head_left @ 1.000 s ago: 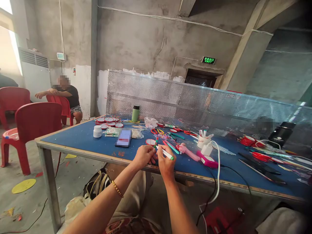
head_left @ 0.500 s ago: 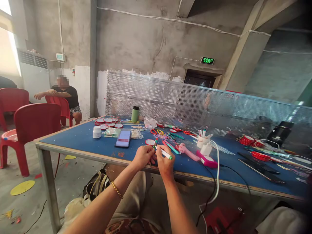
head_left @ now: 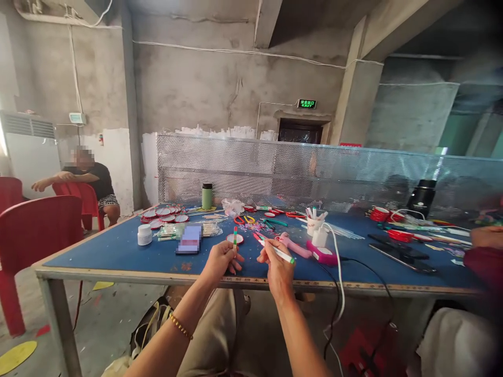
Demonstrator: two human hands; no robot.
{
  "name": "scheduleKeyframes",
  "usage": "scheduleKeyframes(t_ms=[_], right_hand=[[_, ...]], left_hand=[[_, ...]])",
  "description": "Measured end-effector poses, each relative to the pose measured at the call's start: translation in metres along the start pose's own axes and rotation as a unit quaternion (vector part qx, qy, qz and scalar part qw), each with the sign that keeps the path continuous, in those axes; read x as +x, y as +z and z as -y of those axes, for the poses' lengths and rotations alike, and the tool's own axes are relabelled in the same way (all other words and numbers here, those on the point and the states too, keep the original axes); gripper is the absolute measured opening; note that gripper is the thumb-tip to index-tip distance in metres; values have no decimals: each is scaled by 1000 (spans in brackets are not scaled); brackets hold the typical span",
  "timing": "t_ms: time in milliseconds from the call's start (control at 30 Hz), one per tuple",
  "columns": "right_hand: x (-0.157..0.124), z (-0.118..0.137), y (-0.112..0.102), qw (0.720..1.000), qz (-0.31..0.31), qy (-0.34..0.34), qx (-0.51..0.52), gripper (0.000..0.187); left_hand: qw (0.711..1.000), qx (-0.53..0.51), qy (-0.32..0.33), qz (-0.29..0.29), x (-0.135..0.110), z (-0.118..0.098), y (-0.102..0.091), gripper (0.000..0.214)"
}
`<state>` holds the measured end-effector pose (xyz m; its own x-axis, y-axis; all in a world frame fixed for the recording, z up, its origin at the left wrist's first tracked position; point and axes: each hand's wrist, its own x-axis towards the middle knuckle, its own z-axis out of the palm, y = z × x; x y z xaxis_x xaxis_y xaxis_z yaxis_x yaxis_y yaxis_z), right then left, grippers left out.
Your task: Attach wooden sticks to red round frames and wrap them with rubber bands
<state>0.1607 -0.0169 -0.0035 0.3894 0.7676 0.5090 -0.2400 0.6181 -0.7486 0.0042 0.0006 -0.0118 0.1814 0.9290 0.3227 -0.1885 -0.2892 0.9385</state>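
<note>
Walls of bare concrete point(head_left: 188, 89) rise at the back, and along their foot runs a perforated metal screen point(head_left: 220, 162). In front of it stretches a long blue table point(head_left: 118, 257) with a pale wooden edge. Beyond its left end a person point(head_left: 100, 180) in dark clothes sits with arms over the back of a red chair point(head_left: 63, 191); at the far right a dark red sleeve point(head_left: 483, 264) reaches in, blurred.

Over the near edge of the table the wearer's two hands are apart, a clear gap between them. The left hand point(head_left: 222, 260) pinches a slim strip between thumb and fingers; the right hand point(head_left: 279, 266) grips a white marker as one holds a pen, its green end slanting down to the right.

A black flask point(head_left: 422, 197) stands towards the right, a green bottle point(head_left: 207, 198) near the screen. A phone point(head_left: 190, 238) lies left of the hands, with a white jar point(head_left: 144, 235) farther left. Just behind the left hand lies a red-rimmed white disc point(head_left: 240, 239). The marker point(head_left: 283, 254) points towards the left; whether its tip is bare cannot be told. Smallest, the strip point(head_left: 235, 235), banded red and green, stands nearly upright above the left fingertips.
</note>
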Motion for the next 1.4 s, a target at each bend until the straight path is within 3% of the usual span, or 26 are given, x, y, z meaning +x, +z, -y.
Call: scheduleKeyframes(t_ms=[167, 367, 467, 667, 767, 867, 1100, 1200, 1400], right_hand=[[1, 6, -10, 994, 31, 49, 90, 26], [-5, 12, -16, 987, 108, 62, 101, 33], [-7, 16, -27, 991, 99, 64, 70, 35], [-5, 47, -69, 999, 20, 23, -27, 34], [-7, 62, -84, 993, 48, 56, -97, 40], [-9, 65, -90, 978, 90, 71, -177, 43], [2, 32, -78, 914, 48, -155, -372, 39], [10, 14, -76, 898, 30, -188, -397, 38], [6, 4, -86, 819, 50, -240, -519, 30]], left_hand=[[1000, -4, -6, 0, 0, -2, 0, 34], [1000, -10, -16, -3, -2, -5, 1, 25], [1000, -8, -21, -7, -2, -6, 1, 21], [1000, 10, -22, -6, -3, -7, 3, 23], [1000, 11, -23, 3, -4, -8, 2, 29], [1000, 21, -7, 1, -3, -7, 2, 32], [996, 80, 6, -44, 1, -1, 1, 21], [996, 80, 4, -44, 1, 0, 0, 18], [997, 66, -1, -31, 3, -1, -1, 12]])
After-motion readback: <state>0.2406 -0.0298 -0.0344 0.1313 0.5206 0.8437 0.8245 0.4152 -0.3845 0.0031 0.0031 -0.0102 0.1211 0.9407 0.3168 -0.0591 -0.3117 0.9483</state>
